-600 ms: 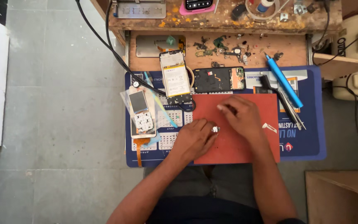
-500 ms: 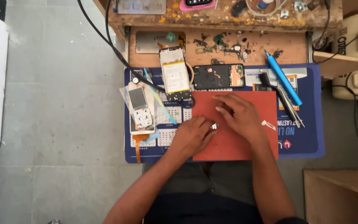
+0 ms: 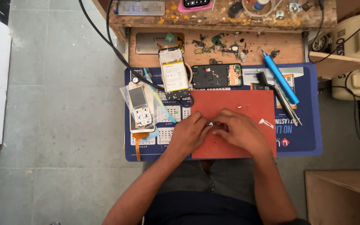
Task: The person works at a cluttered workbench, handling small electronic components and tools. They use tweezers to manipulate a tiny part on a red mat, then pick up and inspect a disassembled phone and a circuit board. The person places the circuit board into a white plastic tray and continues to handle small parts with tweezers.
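My left hand (image 3: 190,132) and my right hand (image 3: 239,131) meet over a red work mat (image 3: 251,104), fingertips pinched together on a tiny pale part (image 3: 210,123). The part is too small to identify. The red mat lies on a larger blue bench mat (image 3: 305,137). An opened phone with its battery showing (image 3: 174,74) and a black phone board (image 3: 216,76) lie just beyond my hands.
A small keypad phone assembly (image 3: 139,109) with an orange flex cable sits at left. A blue-handled tool (image 3: 281,77) and tweezers (image 3: 283,100) lie at right. Loose screws and scraps litter the wooden shelf (image 3: 230,43). Black cables (image 3: 109,37) hang at upper left.
My right hand has come in closer to my left hand, and both now pinch the small part between them. The camera view shifted slightly.
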